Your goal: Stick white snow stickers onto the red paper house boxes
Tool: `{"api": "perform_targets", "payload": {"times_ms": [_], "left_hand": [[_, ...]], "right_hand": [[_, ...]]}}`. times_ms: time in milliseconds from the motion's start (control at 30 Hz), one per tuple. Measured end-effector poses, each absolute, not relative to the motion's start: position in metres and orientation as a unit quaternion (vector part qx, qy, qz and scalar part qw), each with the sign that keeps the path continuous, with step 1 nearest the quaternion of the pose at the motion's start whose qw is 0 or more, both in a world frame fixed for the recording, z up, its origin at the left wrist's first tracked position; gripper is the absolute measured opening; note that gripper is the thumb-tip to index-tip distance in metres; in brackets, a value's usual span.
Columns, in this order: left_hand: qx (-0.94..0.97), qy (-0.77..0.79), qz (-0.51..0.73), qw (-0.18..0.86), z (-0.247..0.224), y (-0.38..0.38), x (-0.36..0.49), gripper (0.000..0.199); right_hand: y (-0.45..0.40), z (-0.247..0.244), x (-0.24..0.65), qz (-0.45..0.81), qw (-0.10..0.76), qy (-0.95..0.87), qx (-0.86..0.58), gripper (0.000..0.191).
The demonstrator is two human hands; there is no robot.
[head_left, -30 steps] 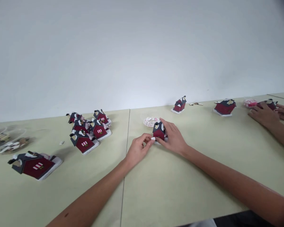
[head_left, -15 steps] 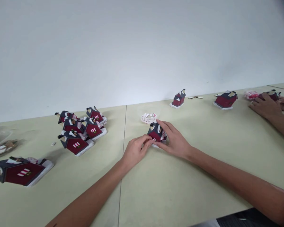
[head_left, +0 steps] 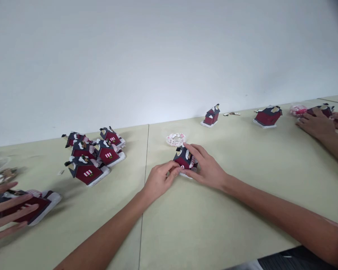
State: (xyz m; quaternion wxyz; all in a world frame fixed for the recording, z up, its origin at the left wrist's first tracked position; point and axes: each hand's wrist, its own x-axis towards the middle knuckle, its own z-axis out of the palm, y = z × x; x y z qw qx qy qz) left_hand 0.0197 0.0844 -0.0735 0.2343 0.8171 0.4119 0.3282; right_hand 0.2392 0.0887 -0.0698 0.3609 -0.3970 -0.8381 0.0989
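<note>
A small dark red house [head_left: 183, 160] with a grey, snow-patched roof stands on a white base between my hands. My right hand [head_left: 207, 165] holds it, fingers over the roof and right side, thumb low at the front. My left hand [head_left: 161, 178] is closed in a pinch at the front wall, by a small red-and-white piece [head_left: 181, 167] largely hidden by the fingertips. Just behind the house sits a clear round dish [head_left: 176, 140] of red-and-white pieces.
Several similar houses [head_left: 87, 171] cluster at the left. Another person's hand [head_left: 12, 212] spreads over a house at the far left, near a clear container [head_left: 0, 165]. Further houses [head_left: 211, 117] stand along the wall. At the far right, a person's hands [head_left: 318, 125] hold a house.
Another person's hand has come in from the left edge over the nearest house there. My hands keep their hold, nearly unmoved. The view has shifted slightly.
</note>
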Motion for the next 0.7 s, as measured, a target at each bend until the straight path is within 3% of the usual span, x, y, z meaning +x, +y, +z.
{"api": "perform_targets", "payload": {"times_ms": [700], "left_hand": [[0.820, 0.401, 0.325, 0.248, -0.0708, 0.0818, 0.0192, 0.028]], "right_hand": [[0.0878, -0.0701, 0.2408, 0.108, 0.361, -0.849, -0.371, 0.083]]}}
